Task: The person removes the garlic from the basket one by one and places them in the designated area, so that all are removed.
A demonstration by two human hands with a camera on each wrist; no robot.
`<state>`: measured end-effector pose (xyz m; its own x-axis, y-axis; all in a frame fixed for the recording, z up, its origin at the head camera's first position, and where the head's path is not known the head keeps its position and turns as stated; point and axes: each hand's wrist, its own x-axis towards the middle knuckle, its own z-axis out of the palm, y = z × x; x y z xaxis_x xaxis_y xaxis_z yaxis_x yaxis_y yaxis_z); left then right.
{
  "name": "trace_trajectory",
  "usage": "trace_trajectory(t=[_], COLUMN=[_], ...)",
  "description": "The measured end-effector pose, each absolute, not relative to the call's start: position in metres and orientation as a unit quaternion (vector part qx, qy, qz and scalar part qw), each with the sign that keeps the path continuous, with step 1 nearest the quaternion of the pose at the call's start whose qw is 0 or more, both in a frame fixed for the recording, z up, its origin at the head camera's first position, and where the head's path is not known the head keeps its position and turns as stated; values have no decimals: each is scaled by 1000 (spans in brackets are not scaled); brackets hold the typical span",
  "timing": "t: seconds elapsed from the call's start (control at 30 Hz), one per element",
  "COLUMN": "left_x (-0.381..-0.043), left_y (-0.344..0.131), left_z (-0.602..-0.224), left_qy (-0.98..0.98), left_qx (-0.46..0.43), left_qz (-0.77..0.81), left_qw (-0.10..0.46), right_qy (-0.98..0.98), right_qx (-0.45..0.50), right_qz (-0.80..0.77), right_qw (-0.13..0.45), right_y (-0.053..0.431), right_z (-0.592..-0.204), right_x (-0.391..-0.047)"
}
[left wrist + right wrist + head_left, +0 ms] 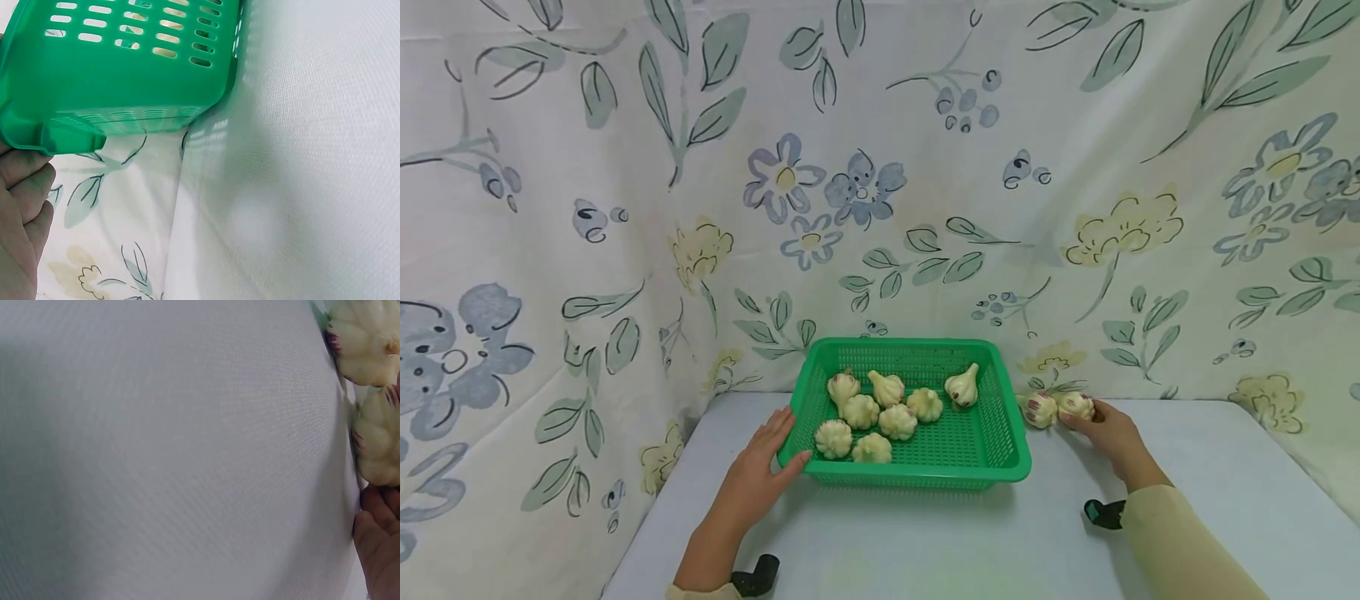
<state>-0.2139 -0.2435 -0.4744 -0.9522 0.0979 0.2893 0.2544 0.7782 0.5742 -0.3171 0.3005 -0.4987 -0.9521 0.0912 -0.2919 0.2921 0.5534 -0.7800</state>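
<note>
A green plastic basket [917, 475] stands on the table with several garlic bulbs [897, 422] inside, mostly toward its left half. My left hand [752, 479] rests against the basket's left front corner, fingers extended along the rim and thumb on the front edge. In the left wrist view, the fingers [28, 187] touch the rim near its corner. Right of the basket, my right hand [1112, 437] pinches a purple-streaked garlic bulb [1077, 406] between thumb and fingers. Another garlic bulb [1040, 409] lies just left of it, beside the basket.
The white table [940, 550] carries the basket and the loose bulbs. Behind it and along the left hangs a floral curtain [925, 300]. Black wrist devices sit at the left wrist [758, 575] and the right wrist [1103, 514].
</note>
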Motion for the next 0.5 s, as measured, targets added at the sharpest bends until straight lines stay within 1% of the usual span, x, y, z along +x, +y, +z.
trace_trajectory(t=[0.27, 0.5], left_x=[-214, -213], left_y=[-244, -245], left_z=[-473, -474], left_qy=[-933, -934], left_qx=[-96, -97], left_qz=[-320, -322], left_qw=[130, 120], right_qy=[877, 884], right_qx=[100, 82], right_qz=[-458, -441], right_qw=[110, 132], right_y=[299, 303], right_z=[-494, -493], right_x=[-316, -317])
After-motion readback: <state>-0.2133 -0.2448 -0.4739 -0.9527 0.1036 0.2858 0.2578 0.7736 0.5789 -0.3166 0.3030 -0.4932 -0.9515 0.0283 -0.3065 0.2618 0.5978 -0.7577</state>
